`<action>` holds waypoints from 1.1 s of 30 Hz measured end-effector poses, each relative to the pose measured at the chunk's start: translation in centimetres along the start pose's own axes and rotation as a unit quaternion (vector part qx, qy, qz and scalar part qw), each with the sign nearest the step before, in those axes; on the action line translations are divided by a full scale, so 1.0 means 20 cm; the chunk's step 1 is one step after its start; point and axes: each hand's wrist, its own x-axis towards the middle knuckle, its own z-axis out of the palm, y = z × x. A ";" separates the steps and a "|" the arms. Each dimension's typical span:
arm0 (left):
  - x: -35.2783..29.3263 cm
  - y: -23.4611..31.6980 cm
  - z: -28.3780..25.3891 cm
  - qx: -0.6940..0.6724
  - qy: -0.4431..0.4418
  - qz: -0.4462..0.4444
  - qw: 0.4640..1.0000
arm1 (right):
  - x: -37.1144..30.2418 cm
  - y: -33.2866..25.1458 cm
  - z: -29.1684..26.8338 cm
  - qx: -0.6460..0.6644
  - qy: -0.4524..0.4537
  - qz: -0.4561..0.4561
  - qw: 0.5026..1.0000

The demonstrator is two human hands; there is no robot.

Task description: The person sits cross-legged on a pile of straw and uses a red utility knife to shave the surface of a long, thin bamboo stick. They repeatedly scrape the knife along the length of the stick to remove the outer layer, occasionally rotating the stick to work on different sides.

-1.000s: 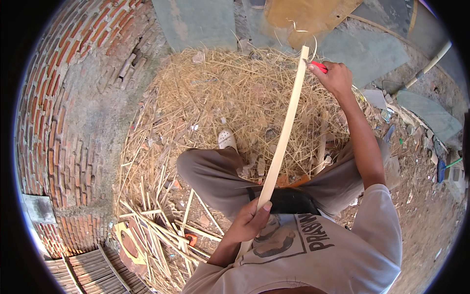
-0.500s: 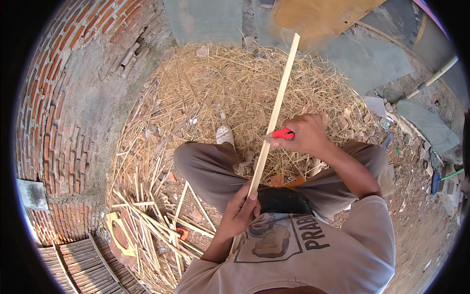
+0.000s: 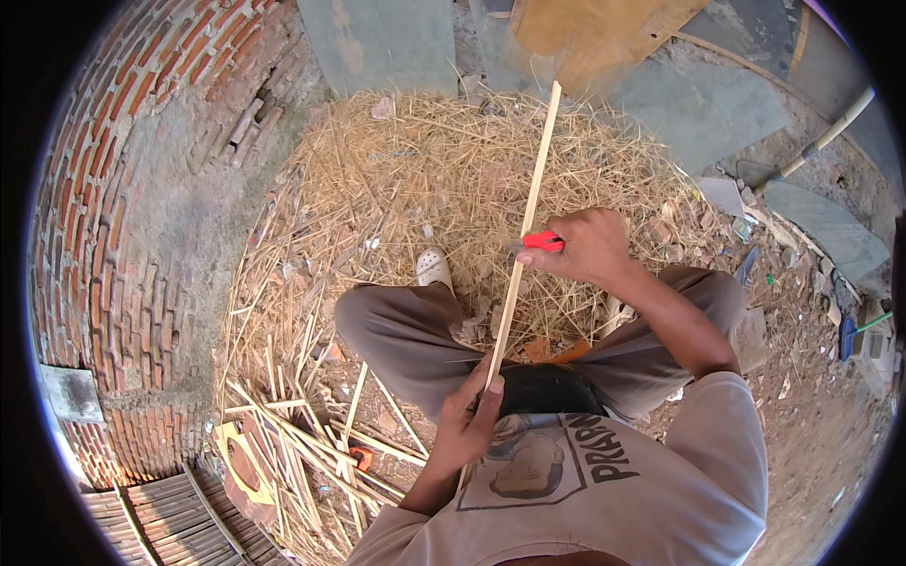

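A long, pale bamboo strip (image 3: 535, 189) slants up and away from my lap, its far end above the shavings. Near my waist my left hand (image 3: 472, 412) is closed around its lower part, thumb on top. My right hand (image 3: 587, 247) grips a red-handled knife (image 3: 543, 241) about midway up the strip. The knife's short blade lies across the strip and touches it. Part of the handle is hidden inside my fingers. The strip's lowest end passes behind my left hand and forearm.
Curled shavings (image 3: 453, 151) cover the ground ahead. Cut strips (image 3: 293, 434) lie in a loose heap at my left, with an orange-red object (image 3: 361, 458) among them. A brick wall (image 3: 113, 245) rises at left. Grey sheets (image 3: 698, 118) lie at the far right.
The strip appears narrower, turned slightly in my left hand. My right hand and the knife have shifted a little up and left in view, while the whole view has also shifted slightly.
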 end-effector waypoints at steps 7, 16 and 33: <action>0.02 0.02 0.02 0.090 0.022 0.038 0.995 | -0.05 -0.04 -0.01 0.027 0.033 -0.078 0.996; 0.01 0.01 0.02 0.129 0.017 0.081 0.988 | 0.05 0.09 -0.01 -0.024 0.070 0.006 0.997; -0.01 0.00 -0.05 -0.033 0.021 0.053 0.998 | -0.05 0.00 -0.15 0.053 0.017 -0.003 0.998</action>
